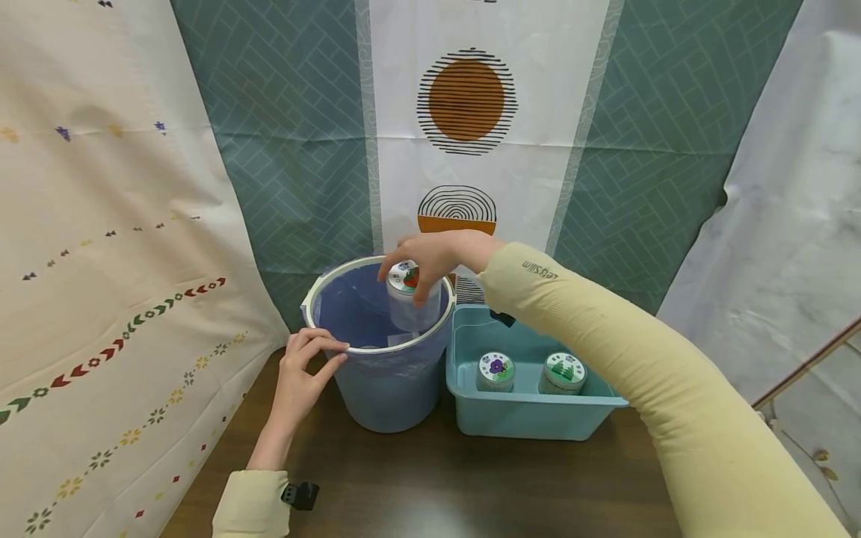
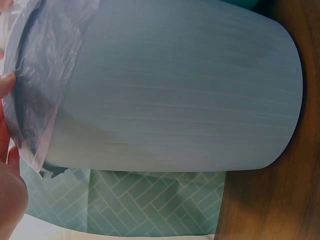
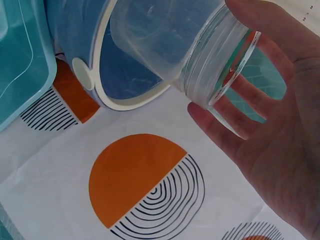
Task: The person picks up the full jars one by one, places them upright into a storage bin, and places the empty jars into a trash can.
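In the head view a blue trash bin (image 1: pixel 390 396) with a white rim and a clear plastic liner (image 2: pixel 52 55) stands on the left of the table. My left hand (image 1: pixel 300 373) pinches its near-left rim, thumb outside and fingers over the top. Above the bin's mouth, my right hand (image 1: pixel 433 258) grips a clear plastic jar (image 3: pixel 155 40) around its lid. That lid (image 1: pixel 405 276) is white with a red and green picture. The jar's lower part overlaps the bin's opening, and its body looks clear and see-through in the right wrist view.
Right of the bin sits a teal tub (image 1: pixel 538 418). Inside it stand a jar with a purple-flower lid (image 1: pixel 495 368) and a jar with a green-leaf lid (image 1: pixel 563 372). Patterned cloth (image 1: pixel 296 149) hangs behind the wooden table (image 1: pixel 430 486) and along both sides.
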`<state>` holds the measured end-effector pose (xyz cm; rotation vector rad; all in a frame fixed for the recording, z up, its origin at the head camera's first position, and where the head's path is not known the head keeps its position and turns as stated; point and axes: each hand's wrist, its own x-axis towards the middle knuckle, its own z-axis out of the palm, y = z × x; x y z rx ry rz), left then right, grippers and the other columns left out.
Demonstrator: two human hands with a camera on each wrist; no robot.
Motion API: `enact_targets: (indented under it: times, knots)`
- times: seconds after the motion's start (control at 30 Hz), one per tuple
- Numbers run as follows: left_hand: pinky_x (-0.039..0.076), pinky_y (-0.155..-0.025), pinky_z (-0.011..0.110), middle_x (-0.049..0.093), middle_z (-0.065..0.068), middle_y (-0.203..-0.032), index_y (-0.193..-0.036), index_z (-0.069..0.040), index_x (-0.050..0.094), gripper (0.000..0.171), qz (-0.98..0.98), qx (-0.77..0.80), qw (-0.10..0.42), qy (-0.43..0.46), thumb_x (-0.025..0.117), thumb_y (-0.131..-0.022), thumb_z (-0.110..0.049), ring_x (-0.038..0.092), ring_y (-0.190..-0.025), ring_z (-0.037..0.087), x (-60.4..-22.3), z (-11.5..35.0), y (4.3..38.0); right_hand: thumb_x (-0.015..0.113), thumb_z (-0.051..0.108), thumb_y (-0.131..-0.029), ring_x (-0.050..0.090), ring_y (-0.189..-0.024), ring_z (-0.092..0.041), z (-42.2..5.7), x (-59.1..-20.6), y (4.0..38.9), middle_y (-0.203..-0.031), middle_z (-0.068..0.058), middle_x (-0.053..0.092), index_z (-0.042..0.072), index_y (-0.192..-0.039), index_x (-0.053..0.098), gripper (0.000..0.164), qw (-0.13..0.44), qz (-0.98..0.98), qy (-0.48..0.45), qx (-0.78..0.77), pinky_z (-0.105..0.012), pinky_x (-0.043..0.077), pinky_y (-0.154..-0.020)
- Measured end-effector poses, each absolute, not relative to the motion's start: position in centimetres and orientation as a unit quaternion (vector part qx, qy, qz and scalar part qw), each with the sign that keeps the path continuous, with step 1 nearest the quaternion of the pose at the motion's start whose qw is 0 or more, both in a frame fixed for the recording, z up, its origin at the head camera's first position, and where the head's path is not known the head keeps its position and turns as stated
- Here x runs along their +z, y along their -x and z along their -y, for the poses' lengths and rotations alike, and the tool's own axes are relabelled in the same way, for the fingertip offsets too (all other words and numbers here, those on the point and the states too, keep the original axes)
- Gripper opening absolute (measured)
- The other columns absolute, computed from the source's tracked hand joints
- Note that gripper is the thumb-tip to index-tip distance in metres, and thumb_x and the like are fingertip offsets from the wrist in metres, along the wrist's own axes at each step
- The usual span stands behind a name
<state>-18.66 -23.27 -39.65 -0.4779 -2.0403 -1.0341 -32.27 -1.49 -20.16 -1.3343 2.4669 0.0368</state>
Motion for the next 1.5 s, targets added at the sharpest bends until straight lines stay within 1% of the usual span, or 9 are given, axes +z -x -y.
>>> enact_targets:
  times: [0.27,0.5,0.6,0.7,0.8,0.87,1.1,1.27,1.5]
  knots:
    - [0.030,-0.088,0.019,0.061,0.011,-0.095,-0.090,-0.003,0.074,0.023,0.803,-0.402,0.397,0.189,0.078,-0.073,0.012,0.045,-0.099,0.010,-40.8,23.8,19.7,0.080,0.027,-0.081,0.041,-0.125,-0.021,1.2,-20.8,32.6,-0.143,-0.005,0.044,0.035,-0.143,0.051,0.069,0.181,-0.868,0.462,0.018,-0.036,0.055,-0.090]
    - [0.031,-0.090,0.020,0.063,0.005,-0.098,-0.092,-0.012,0.076,0.026,0.805,-0.399,0.396,0.191,0.081,-0.073,0.007,0.046,-0.101,0.010,-41.9,24.5,20.6,0.080,0.027,-0.082,0.042,-0.128,-0.021,1.3,-21.1,32.7,-0.146,-0.006,0.043,0.035,-0.145,0.049,0.071,0.180,-0.867,0.463,0.030,-0.036,0.050,-0.098]
    - [0.031,-0.090,0.020,0.063,0.004,-0.098,-0.092,-0.013,0.076,0.027,0.804,-0.400,0.396,0.192,0.081,-0.074,0.005,0.046,-0.102,0.009,-41.9,24.5,20.6,0.080,0.029,-0.081,0.035,-0.138,-0.025,1.3,-21.3,32.7,-0.155,-0.006,0.034,0.038,-0.150,0.040,0.081,0.171,-0.873,0.455,0.035,-0.042,0.047,-0.104]
    - [0.031,-0.089,0.019,0.063,0.005,-0.097,-0.092,-0.011,0.076,0.027,0.804,-0.399,0.398,0.191,0.080,-0.073,0.007,0.046,-0.101,0.010,-41.8,24.4,20.4,0.081,0.034,-0.080,0.021,-0.149,-0.029,1.3,-21.5,32.6,-0.164,-0.006,0.020,0.041,-0.154,0.028,0.091,0.158,-0.879,0.448,0.050,-0.050,0.042,-0.110]
    - [0.030,-0.088,0.018,0.062,0.009,-0.096,-0.090,-0.007,0.075,0.025,0.802,-0.400,0.400,0.190,0.079,-0.073,0.010,0.046,-0.099,0.011,-41.4,24.0,20.1,0.079,0.039,-0.081,0.011,-0.153,-0.032,1.2,-21.7,32.4,-0.167,-0.005,0.011,0.042,-0.155,0.023,0.094,0.148,-0.882,0.442,0.066,-0.054,0.039,-0.112]
    - [0.030,-0.088,0.017,0.061,0.010,-0.095,-0.090,-0.004,0.074,0.024,0.801,-0.403,0.400,0.191,0.078,-0.073,0.012,0.045,-0.098,0.012,-40.9,23.7,19.7,0.079,0.038,-0.081,0.010,-0.153,-0.032,1.1,-21.7,32.4,-0.168,-0.003,0.010,0.044,-0.155,0.023,0.093,0.145,-0.886,0.435,0.070,-0.054,0.038,-0.113]
    - [0.030,-0.087,0.017,0.061,0.012,-0.093,-0.089,0.000,0.073,0.023,0.797,-0.400,0.406,0.199,0.077,-0.072,0.015,0.046,-0.096,0.012,-39.4,23.0,18.5,0.077,0.039,-0.083,0.001,-0.156,-0.035,0.6,-21.7,32.3,-0.169,-0.002,0.007,0.044,-0.156,0.020,0.092,0.148,-0.887,0.432,0.069,-0.061,0.021,-0.120]
    - [0.029,-0.087,0.016,0.061,0.013,-0.093,-0.090,0.000,0.073,0.021,0.798,-0.404,0.401,0.197,0.076,-0.074,0.014,0.046,-0.097,0.011,-39.4,23.1,18.5,0.076,0.040,-0.084,-0.003,-0.156,-0.036,0.4,-21.8,32.4,-0.169,-0.003,0.006,0.042,-0.156,0.019,0.092,0.150,-0.888,0.431,0.062,-0.062,0.017,-0.120]
    - [0.029,-0.089,0.017,0.061,0.012,-0.094,-0.091,-0.004,0.075,0.025,0.798,-0.399,0.408,0.197,0.078,-0.072,0.013,0.047,-0.097,0.014,-41.2,24.0,19.9,0.076,0.040,-0.083,0.001,-0.155,-0.037,0.1,-22.1,32.7,-0.168,-0.004,0.009,0.040,-0.157,0.022,0.092,0.146,-0.884,0.440,0.055,-0.063,0.017,-0.120]
